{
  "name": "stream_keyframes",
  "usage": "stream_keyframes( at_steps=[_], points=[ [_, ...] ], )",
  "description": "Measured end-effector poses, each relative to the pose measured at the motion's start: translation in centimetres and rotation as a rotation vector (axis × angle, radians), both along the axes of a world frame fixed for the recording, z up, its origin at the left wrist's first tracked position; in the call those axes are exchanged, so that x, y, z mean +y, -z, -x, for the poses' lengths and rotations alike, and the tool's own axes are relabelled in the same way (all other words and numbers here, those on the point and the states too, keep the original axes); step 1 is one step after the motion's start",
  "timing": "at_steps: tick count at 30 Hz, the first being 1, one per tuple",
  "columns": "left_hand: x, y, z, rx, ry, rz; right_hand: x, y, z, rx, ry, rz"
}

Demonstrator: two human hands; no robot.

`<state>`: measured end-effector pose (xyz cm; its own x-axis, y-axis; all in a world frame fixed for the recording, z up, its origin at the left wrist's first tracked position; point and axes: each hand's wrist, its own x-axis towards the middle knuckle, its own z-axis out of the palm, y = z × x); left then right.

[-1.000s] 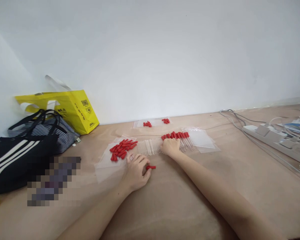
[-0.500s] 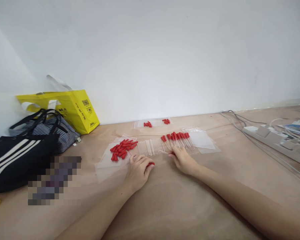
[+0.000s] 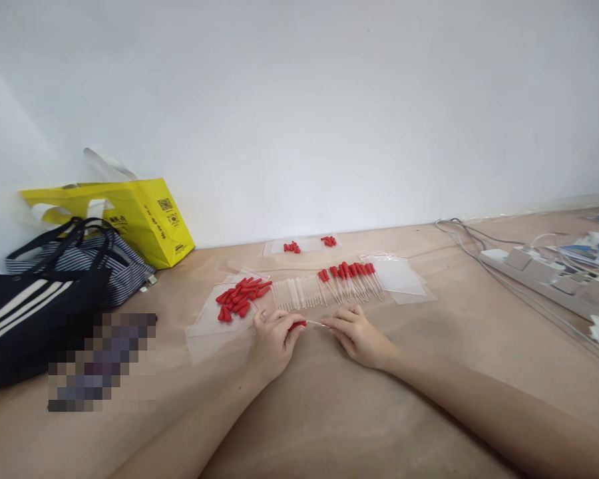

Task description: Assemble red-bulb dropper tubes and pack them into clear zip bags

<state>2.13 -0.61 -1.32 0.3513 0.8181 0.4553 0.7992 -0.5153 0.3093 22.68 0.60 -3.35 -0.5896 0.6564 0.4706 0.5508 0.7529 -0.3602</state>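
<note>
Between finger and thumb, my left hand (image 3: pixel 274 340) pinches a red rubber dropper bulb (image 3: pixel 298 324), its open end facing right. A thin clear dropper tube (image 3: pixel 314 323) is gripped in my right hand (image 3: pixel 362 338), its tip at the bulb's mouth; I cannot tell whether it is inside. Just beyond my hands lies a row of bare clear tubes (image 3: pixel 295 294). To its right are several droppers (image 3: pixel 352 273) fitted with red bulbs. A heap of loose red bulbs (image 3: pixel 240 298) rests on clear plastic bags (image 3: pixel 207 326) at the left.
More red bulbs (image 3: pixel 292 247) lie on a clear bag near the wall. Flat plastic bags (image 3: pixel 404 278) sit right of the droppers. A power strip (image 3: pixel 544 279) with cables stands at right. At left are a yellow bag (image 3: pixel 164 223), a black bag (image 3: pixel 40 319) and a blurred dark object (image 3: pixel 104 362).
My right hand has drawn back from the tube row toward me, bringing a tube to the bulb in my left hand. My left hand has hardly moved; the view has shifted slightly.
</note>
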Motion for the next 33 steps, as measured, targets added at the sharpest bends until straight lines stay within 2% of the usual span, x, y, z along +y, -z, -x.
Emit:
stream_keyframes(
  at_steps=[5,8,14,19,26,33],
  points=[
    [0.1,0.5,-0.1,-0.107,-0.050,0.086,-0.3,0.0,0.2,0.041,-0.018,-0.001],
    [0.0,0.7,-0.1,-0.130,-0.040,0.097,-0.1,0.0,0.2,0.015,-0.047,-0.064],
    [-0.5,0.5,-0.4,-0.059,0.029,0.011,0.5,-0.3,-0.2,-0.082,-0.070,-0.252],
    [-1.1,0.1,-0.8,-0.023,0.104,-0.068,0.2,-0.1,0.4,0.013,-0.037,-0.323],
    [-1.6,-0.1,-1.1,-0.014,0.145,-0.095,-0.2,0.1,0.8,0.009,-0.061,-0.287],
    [-0.7,-0.7,-0.4,0.083,0.131,-0.040,0.3,-0.6,0.6,-0.022,-0.044,-0.161]
  ],
)
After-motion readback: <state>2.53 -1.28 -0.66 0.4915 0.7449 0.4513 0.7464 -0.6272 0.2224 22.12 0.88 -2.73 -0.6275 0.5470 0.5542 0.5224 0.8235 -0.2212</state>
